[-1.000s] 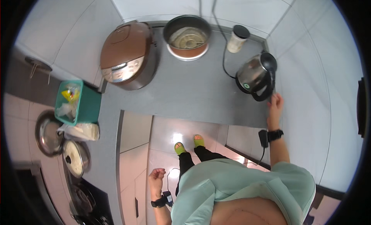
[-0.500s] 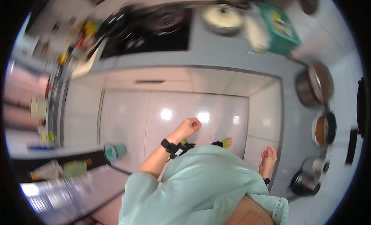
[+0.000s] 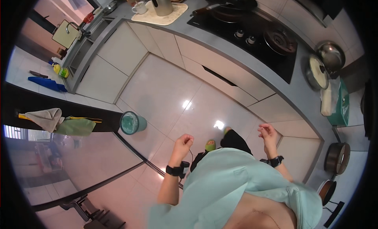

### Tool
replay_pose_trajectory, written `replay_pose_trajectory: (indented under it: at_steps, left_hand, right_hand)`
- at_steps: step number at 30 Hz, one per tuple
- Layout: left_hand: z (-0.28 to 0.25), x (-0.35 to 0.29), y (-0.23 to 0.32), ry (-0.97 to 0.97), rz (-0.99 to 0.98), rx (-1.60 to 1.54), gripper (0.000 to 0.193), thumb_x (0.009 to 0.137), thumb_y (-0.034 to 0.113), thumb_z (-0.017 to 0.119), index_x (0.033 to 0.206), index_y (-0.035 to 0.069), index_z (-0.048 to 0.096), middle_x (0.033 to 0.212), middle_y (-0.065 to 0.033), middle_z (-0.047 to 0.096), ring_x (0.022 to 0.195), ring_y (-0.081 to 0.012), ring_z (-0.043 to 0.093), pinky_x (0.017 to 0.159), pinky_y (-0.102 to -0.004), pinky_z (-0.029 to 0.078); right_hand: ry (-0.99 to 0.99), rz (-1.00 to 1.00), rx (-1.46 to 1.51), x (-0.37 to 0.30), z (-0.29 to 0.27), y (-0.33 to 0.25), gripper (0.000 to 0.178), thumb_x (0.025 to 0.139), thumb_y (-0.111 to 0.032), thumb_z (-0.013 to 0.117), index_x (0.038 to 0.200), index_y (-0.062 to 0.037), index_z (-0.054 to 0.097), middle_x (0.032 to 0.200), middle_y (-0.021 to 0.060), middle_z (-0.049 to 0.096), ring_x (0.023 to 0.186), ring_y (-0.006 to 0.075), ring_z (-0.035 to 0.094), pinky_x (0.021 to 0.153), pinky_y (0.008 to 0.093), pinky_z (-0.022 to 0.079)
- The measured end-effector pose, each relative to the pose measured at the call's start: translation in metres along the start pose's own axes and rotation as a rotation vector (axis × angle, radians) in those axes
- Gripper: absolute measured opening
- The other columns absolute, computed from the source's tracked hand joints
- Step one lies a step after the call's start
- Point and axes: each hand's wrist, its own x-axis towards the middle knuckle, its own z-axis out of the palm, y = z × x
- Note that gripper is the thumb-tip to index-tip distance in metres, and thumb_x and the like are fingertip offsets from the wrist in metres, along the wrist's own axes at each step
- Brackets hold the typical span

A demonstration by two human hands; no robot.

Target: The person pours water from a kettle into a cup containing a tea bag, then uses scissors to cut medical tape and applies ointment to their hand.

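From my remote seat I see the left hand [image 3: 183, 146] curled in, the right hand [image 3: 268, 137] with fingers parted (both look empty), and judge a careless sidestep could tip the bin [image 3: 142, 124] standing on the floor [image 3: 165, 79] beyond the left one.

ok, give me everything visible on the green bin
The bin is a round green tub, apparently plastic, open-topped, with what looks like a thin bag liner inside; contents unclear. It stands upright on the tiled floor. The left hand and right hand are both clear of it.
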Motion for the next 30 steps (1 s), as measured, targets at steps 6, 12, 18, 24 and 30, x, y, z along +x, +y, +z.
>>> replay_pose_trajectory:
  at_steps: [6,12,18,24,30]
  left_hand:
    - [-0.044,0.011,-0.021,0.188,-0.044,-0.1,0.011,0.085,0.008,0.059,0.091,-0.001,0.061,0.08,-0.0022,0.061,0.075,-0.0099,0.056,0.067,-0.0232,0.045]
    - [-0.108,0.037,0.003,0.457,-0.248,-0.205,0.011,0.085,0.008,0.059,0.091,0.0,0.062,0.084,-0.006,0.064,0.077,-0.0127,0.06,0.067,-0.0238,0.046]
    - [-0.165,0.092,0.062,0.574,-0.238,-0.277,0.012,0.086,0.009,0.056,0.094,0.002,0.06,0.09,-0.0069,0.065,0.084,-0.0154,0.062,0.069,-0.0254,0.047]
    - [-0.196,0.14,0.076,0.597,-0.303,-0.343,0.012,0.087,0.009,0.056,0.095,0.002,0.06,0.092,-0.0079,0.065,0.085,-0.0163,0.063,0.07,-0.0265,0.048]
    - [-0.265,0.216,0.09,0.484,-0.28,-0.295,0.012,0.087,0.012,0.056,0.094,0.002,0.06,0.089,-0.0064,0.065,0.083,-0.0139,0.063,0.07,-0.0247,0.047]
  right_hand:
    - [-0.398,-0.044,-0.196,0.085,0.115,-0.014,0.012,0.082,-0.002,0.056,0.093,-0.0017,0.058,0.088,0.0065,0.062,0.072,0.0094,0.056,0.061,0.0234,0.045]
    - [-0.653,0.021,-0.192,0.166,0.251,-0.037,0.008,0.084,-0.002,0.053,0.091,-0.0008,0.057,0.081,0.006,0.063,0.059,0.0069,0.051,0.054,0.021,0.043]
    - [-0.858,-0.084,-0.198,0.234,0.357,-0.077,0.009,0.086,-0.003,0.051,0.093,-0.0005,0.056,0.082,0.0054,0.062,0.061,0.007,0.052,0.056,0.0211,0.045]
    - [-0.926,-0.032,-0.231,0.275,0.416,-0.1,0.01,0.086,-0.003,0.05,0.093,0.0007,0.055,0.081,0.005,0.061,0.067,0.0084,0.055,0.061,0.0223,0.046]
    - [-0.838,-0.042,-0.155,0.29,0.47,-0.108,0.01,0.088,-0.006,0.051,0.088,0.0015,0.058,0.081,0.0058,0.062,0.067,0.0097,0.055,0.062,0.0237,0.047]
